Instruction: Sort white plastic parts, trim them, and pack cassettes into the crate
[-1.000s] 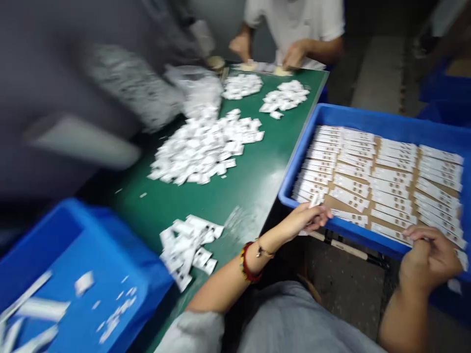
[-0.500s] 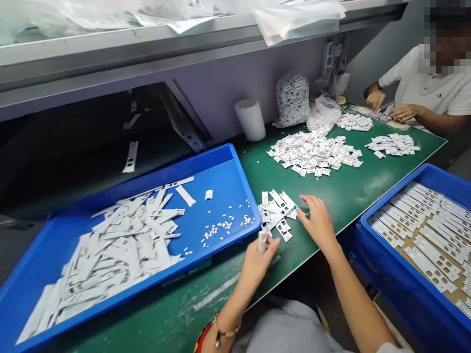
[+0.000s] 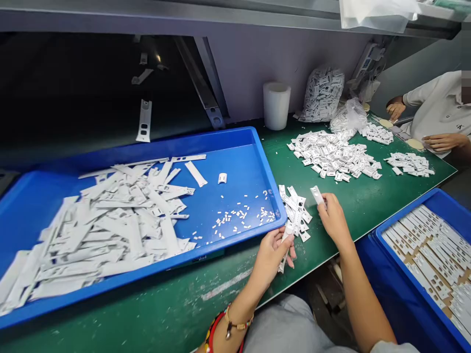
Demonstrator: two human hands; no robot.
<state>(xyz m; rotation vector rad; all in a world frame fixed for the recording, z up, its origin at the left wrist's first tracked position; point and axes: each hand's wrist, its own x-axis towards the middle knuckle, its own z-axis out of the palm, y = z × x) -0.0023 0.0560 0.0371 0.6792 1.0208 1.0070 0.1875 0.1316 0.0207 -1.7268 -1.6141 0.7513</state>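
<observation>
My left hand (image 3: 273, 255) is closed around a white plastic strip (image 3: 289, 230) with holes in it, at the front corner of the blue tray. The strip's lower end pokes out below the fingers. Between thumb and fingers, my right hand (image 3: 335, 221) pinches another white strip (image 3: 316, 194), its free end pointing up and left. A small heap of similar strips (image 3: 304, 215) lies on the green table between the two hands, partly hidden behind the left hand's strip.
A blue tray (image 3: 270, 184) with many strips and small white bits stands left. Small white parts (image 3: 334, 154) are piled behind, near a white roll (image 3: 276, 105) and a filled bag (image 3: 324, 93). Another blue tray (image 3: 382, 255) holds rowed strips at right. A co-worker (image 3: 441, 103) sits beyond.
My right hand, earlier open beside the heap, now grips a strip. My left hand still holds a strip, now tilted over the heap's near side. The camera view has shifted.
</observation>
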